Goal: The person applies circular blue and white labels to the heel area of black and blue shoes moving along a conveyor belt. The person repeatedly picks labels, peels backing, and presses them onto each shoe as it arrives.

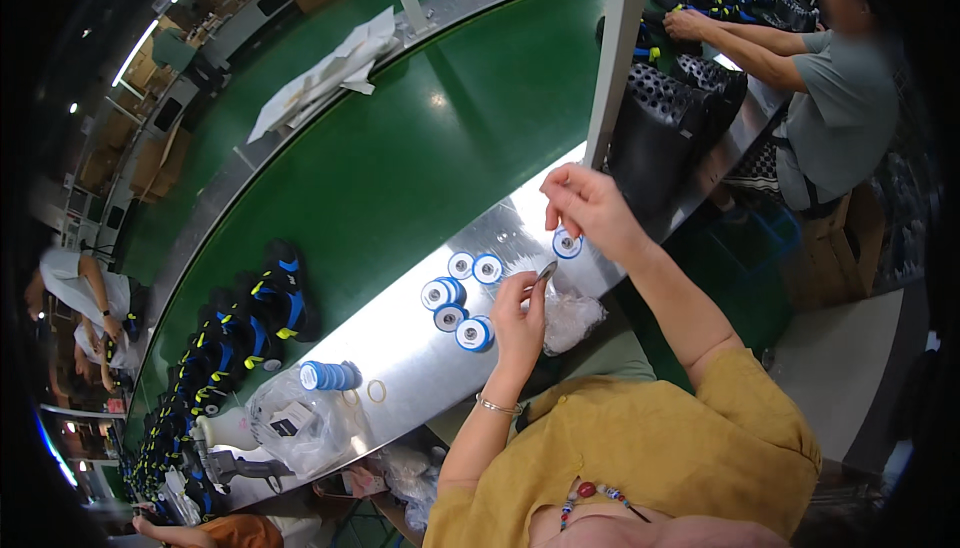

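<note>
My left hand [520,323] pinches a small, thin, dark round-edged piece [547,271] between thumb and fingers. Up and to the right, my right hand [592,210] is raised with its fingers curled together; whatever is in them, if anything, is too small to make out. Just below it lies a blue-rimmed white disc [567,244] on the metal ledge. Left of my left hand sit several more such discs [473,334], some stacked. Crumpled clear plastic [573,322] lies beside my left hand, with thin clear pieces [515,235] behind.
A row of blue discs [330,376] lies on its side near a pale ring [376,391] and a clear bag [295,418]. Black-and-blue shoes [283,293] line the green belt [400,168]. A pale post [615,58] and black perforated boots [660,118] stand right, near a co-worker [840,98].
</note>
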### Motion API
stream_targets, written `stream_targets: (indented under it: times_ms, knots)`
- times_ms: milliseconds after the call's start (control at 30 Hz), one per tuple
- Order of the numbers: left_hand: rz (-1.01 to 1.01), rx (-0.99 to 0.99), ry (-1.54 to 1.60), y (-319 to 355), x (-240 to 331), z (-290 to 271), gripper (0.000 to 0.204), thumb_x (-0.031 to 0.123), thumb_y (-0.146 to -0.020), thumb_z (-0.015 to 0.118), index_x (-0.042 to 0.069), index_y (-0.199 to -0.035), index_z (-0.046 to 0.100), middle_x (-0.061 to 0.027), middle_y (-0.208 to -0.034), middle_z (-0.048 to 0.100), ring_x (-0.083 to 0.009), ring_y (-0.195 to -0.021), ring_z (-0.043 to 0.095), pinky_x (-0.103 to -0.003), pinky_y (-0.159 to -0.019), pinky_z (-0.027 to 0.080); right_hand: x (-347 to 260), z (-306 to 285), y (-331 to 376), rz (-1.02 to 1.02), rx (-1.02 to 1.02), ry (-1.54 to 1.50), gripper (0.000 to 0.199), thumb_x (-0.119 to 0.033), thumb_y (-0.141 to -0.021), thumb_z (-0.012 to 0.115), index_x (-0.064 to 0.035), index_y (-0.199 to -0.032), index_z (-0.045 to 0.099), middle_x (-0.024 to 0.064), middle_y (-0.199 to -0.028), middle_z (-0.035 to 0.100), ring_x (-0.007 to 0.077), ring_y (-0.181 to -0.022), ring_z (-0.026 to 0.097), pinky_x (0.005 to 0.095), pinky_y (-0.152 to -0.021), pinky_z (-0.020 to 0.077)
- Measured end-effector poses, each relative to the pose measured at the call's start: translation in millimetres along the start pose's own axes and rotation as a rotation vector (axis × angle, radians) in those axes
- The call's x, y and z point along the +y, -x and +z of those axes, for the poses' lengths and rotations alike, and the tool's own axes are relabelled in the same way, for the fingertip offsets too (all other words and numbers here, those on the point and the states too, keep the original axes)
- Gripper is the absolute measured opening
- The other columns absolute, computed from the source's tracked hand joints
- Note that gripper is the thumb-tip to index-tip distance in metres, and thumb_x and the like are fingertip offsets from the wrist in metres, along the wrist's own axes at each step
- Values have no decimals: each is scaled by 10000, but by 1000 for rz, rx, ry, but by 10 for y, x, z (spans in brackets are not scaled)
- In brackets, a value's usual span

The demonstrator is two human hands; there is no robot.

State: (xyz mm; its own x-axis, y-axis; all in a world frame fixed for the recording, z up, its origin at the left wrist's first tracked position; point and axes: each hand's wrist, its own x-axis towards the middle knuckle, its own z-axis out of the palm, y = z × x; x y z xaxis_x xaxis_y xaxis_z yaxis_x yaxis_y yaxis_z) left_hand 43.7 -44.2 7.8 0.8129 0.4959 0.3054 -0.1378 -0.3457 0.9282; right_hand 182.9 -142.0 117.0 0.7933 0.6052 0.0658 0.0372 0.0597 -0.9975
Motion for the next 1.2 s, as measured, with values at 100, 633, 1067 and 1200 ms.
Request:
stream_targets:
  times_ms: [100,633,1067,1200]
  knots:
    - [-10,-104,70,34,76,184,104,-9,-847,649,-21,-946,620,-153,-922,634,-276,-774,650,-322,-662,547,-24,-226,-6,-12,64,101,127,-131,-962,536,-18,-927,581,26,-652,599,24,-500,458,165,-461,354]
    - [117,24,-281,325,-18,-5,179,-33,-822,623,-22,-1000,610,-167,-1031,616,-332,-931,598,-377,-811,485,820,-265,-753,197,27,435,218,-180,-915,535,16,-998,582,99,-718,644,178,-560,628,301,-514,477]
    - [227,-87,-510,305,-107,41,383,136,-841,661,-8,-1184,571,-229,-1299,499,-405,-1238,449,-469,-1009,378,986,131,-138,31,-271,779,155,-179,-810,646,-30,-821,686,150,-845,635,303,-803,626,379,-715,492]
    - [205,-254,-650,311,-72,42,532,285,-894,620,-3,-1324,498,-257,-1464,334,-416,-1378,291,-509,-1096,275,1114,148,-96,9,-189,509,123,-143,-830,643,-29,-855,681,101,-862,648,217,-784,623,330,-707,486]
